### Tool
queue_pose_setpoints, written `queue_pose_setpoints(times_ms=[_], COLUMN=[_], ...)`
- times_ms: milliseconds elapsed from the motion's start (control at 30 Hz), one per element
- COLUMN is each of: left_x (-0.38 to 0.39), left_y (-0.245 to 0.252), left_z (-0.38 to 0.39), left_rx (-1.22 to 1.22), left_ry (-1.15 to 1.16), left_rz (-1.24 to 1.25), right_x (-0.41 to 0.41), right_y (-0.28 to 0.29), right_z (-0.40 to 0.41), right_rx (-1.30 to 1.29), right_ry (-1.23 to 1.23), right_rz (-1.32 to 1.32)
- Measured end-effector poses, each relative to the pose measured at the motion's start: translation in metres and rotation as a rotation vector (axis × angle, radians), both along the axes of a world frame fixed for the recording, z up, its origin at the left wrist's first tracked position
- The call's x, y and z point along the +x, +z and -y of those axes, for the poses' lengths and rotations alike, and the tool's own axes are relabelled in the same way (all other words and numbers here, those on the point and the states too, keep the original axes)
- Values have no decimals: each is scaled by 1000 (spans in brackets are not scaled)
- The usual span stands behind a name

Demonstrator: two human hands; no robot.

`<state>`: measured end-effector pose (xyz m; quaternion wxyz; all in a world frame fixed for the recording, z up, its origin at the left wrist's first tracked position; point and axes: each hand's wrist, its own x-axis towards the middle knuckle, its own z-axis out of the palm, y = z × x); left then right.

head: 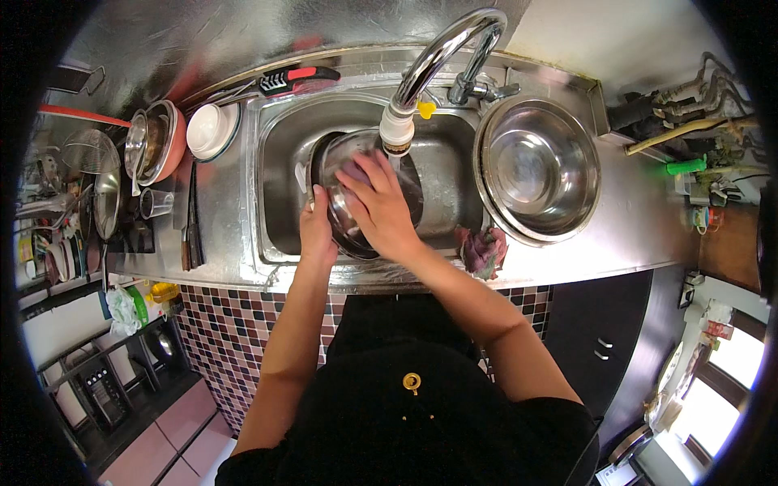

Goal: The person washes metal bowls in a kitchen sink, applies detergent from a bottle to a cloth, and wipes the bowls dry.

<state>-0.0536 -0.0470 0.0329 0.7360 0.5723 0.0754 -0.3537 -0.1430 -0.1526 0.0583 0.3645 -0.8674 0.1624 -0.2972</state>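
Note:
My left hand grips the left rim of a round metal bowl or pan tilted inside the steel sink. My right hand lies over its inner face with the fingers spread; something purplish, perhaps a cloth, shows under the fingers. The faucet, with a white nozzle, hangs just above, and water seems to run from it. Below the bowl sits another dark round vessel, partly hidden. A crumpled purple cloth rests at the sink's front right edge.
Nested steel basins stand right of the sink. To the left are white bowls on a plate, knives, a plastic cup and a pink bowl. A black and red tool lies behind the sink.

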Motion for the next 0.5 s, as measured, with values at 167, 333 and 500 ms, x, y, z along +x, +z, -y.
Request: queue_pose_setpoints(times_ms=[167, 333, 500], left_x=[5, 17, 12], left_y=[-9, -10, -11], left_z=[-1, 10, 22], left_rx=[152, 277, 264], left_ry=[-116, -328, -433], left_rz=[132, 482, 505], right_x=[32, 7, -1], right_y=[-26, -10, -6], right_z=[41, 18, 22], right_rx=[184, -38, -106], right_ry=[-8, -56, 119], right_rz=[-35, -160, -140])
